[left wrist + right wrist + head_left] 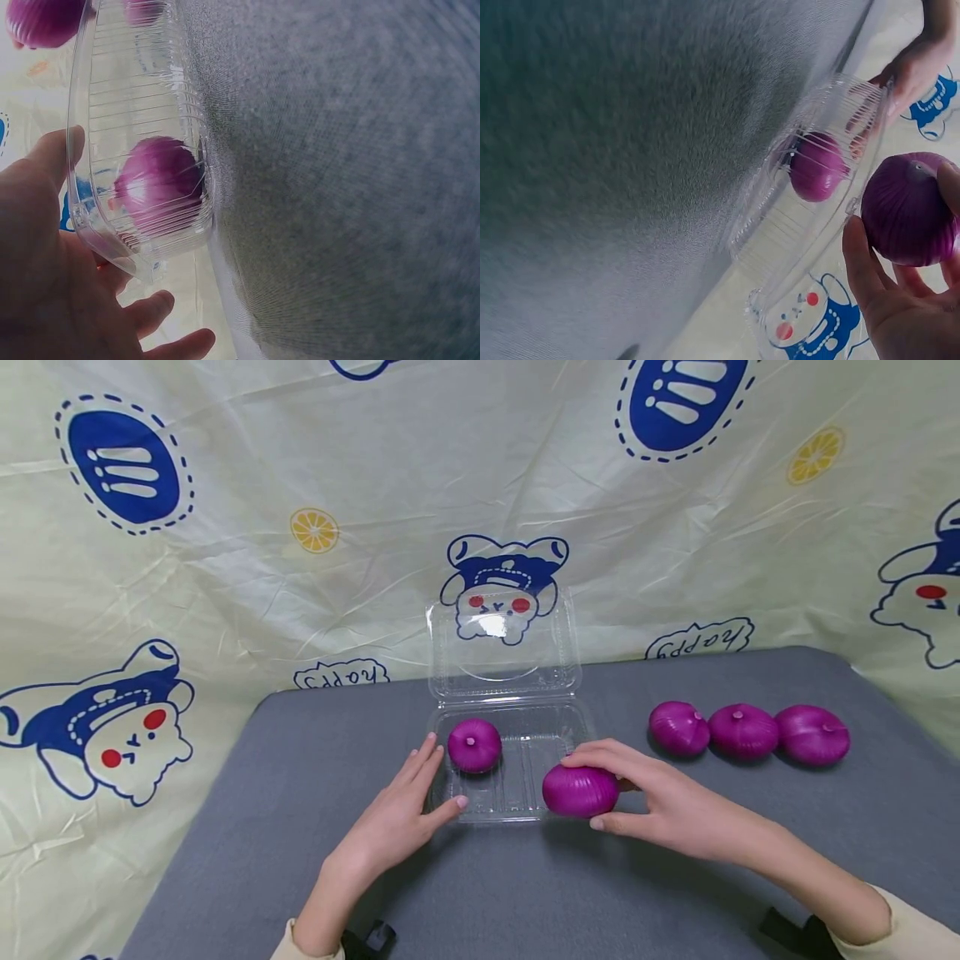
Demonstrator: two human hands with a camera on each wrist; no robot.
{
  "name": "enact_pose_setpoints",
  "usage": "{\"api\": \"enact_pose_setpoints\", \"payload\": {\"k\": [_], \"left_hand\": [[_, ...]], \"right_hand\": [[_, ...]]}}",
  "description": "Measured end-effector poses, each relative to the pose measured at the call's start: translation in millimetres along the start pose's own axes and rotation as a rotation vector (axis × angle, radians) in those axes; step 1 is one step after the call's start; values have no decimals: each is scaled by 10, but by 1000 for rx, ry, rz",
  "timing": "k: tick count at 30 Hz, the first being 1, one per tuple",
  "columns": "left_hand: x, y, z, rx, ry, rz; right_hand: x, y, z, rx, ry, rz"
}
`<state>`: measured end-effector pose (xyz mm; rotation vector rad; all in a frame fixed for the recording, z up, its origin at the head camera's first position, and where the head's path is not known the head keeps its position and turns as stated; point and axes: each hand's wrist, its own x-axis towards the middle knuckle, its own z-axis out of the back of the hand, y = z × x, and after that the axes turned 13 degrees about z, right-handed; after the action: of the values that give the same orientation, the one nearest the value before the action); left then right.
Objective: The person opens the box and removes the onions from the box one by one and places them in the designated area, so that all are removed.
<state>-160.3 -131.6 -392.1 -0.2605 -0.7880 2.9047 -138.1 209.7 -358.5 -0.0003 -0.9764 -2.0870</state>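
Observation:
A clear plastic clamshell box (517, 760) lies on the table with its lid (502, 652) raised at the back. Inside, toward the left, sits one purple onion (475, 746). My right hand (660, 793) grips a second onion (579, 791) over the box's front right corner; the right wrist view shows fingers and thumb around this onion (909, 210). At the box's left side is my left hand (401, 814), fingers spread, thumb by the front left corner. In the left wrist view the left hand (67, 277) is beside the clear wall, holding no onion.
Three more purple onions, a left one (678, 728), a middle one (742, 731) and a right one (813, 735), stand in a row right of the box. The grey table (300, 760) ends at the back against a printed cloth (390, 585).

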Motion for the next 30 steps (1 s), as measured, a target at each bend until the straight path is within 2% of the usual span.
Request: {"api": "enact_pose_setpoints", "payload": {"k": [6,11,15,19,22,26,30], "left_hand": [[1,13,-5,1,-5,-6],[0,15,-7,-1,-5,-6],[3,15,-4,-2,-6,-7],[3,12,-1,0,-9,-7],[1,11,3,3,-11,-9],[-1,8,10,8,-8,-16],[0,8,10,5,-3,-11]], "right_hand": [[-149,-13,34,113,-82,-33],[-268,-13,95,74,-115,-30],[-369,-24,175,69,-146,-72],[-462,-92,240,159,-174,-112],[-534,-174,273,208,-186,-101],[-632,-282,316,173,-184,-110],[-702,-396,358,84,-162,-147]]}}
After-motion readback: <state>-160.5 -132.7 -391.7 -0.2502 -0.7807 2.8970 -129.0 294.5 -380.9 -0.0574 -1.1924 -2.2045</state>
